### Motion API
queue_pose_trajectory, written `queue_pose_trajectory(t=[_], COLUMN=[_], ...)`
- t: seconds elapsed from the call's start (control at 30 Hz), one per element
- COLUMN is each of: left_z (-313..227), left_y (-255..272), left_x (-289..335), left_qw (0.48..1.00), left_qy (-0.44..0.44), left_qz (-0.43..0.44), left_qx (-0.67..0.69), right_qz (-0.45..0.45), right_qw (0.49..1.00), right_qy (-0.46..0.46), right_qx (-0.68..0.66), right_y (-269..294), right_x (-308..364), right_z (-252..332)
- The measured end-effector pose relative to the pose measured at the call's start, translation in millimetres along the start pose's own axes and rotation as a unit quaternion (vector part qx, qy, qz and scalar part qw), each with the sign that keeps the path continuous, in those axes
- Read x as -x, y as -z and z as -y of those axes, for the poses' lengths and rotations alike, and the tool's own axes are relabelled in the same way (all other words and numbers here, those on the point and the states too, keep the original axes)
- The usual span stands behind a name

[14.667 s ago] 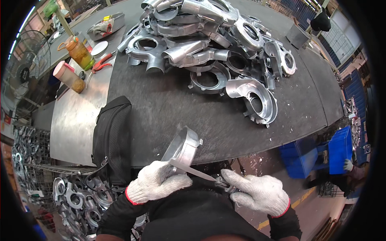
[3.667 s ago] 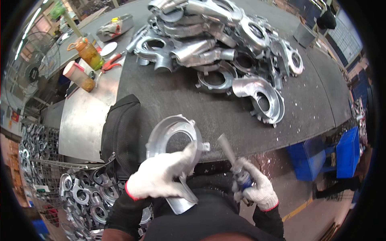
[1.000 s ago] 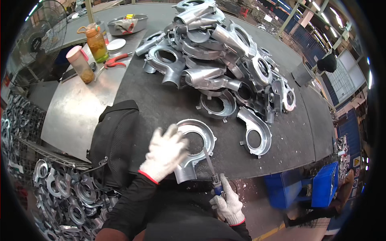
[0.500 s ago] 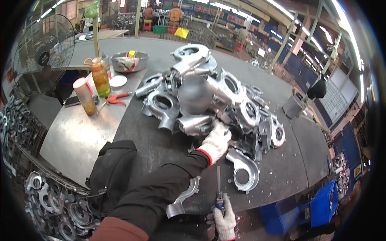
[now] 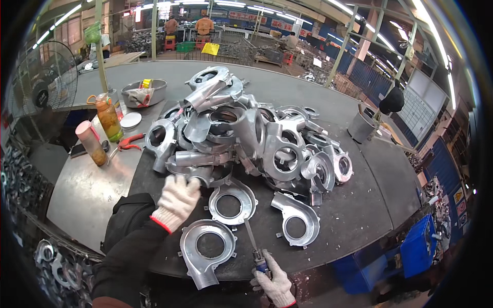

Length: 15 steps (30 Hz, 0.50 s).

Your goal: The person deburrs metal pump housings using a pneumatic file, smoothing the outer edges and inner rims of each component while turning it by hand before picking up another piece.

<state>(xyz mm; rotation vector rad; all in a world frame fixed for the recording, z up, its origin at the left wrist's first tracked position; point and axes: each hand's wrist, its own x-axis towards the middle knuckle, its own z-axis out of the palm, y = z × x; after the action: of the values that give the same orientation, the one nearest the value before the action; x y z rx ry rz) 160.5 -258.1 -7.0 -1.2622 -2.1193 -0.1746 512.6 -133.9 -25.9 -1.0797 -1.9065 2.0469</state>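
My left hand (image 5: pixel 177 200), in a white knit glove, is at the near left edge of a pile of silvery cast-metal blower housings (image 5: pixel 226 123). Its fingers are curled beside a spout, their tips hidden, so I cannot tell what they grip. My right hand (image 5: pixel 275 282), also gloved, is closed round the blue handle of a file (image 5: pixel 250 233). The file's flat grey blade points up and away, its tip at the lower rim of a loose housing (image 5: pixel 248 203). Two more housings lie flat nearby, one in front (image 5: pixel 190 249) and one to the right (image 5: pixel 309 220).
A black bag (image 5: pixel 128 215) lies left of my arm. Red-handled pliers (image 5: pixel 131 141), two drink bottles (image 5: pixel 108 118) and a grey basin (image 5: pixel 156 95) stand at the left. Blue bins (image 5: pixel 418 246) are below the right edge. A grey bucket (image 5: pixel 361 126) is at far right.
My left hand has moved left, out of the pile's middle. A housing now lies in front of the pile where none lay before. The file has tilted left, and the whole view has shifted.
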Motion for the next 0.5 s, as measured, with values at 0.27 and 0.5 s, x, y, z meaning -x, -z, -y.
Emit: queue_pose_trajectory(t=[0.27, 0.5], left_z=[-130.6, -178.9], left_y=[43.8, -36.0], left_x=[-89.4, -219.0], left_qw=[0.975, 0.825], left_qy=[-0.133, 0.194], left_qz=[0.06, 0.171], left_qx=[0.168, 0.502], right_qz=[-0.021, -0.09], right_qw=[0.993, 0.99], right_qy=[0.069, 0.067], right_qx=[-0.098, -0.088], right_y=[4.1, -12.5], right_x=[2.3, 15.6], right_z=[-22.4, -21.0])
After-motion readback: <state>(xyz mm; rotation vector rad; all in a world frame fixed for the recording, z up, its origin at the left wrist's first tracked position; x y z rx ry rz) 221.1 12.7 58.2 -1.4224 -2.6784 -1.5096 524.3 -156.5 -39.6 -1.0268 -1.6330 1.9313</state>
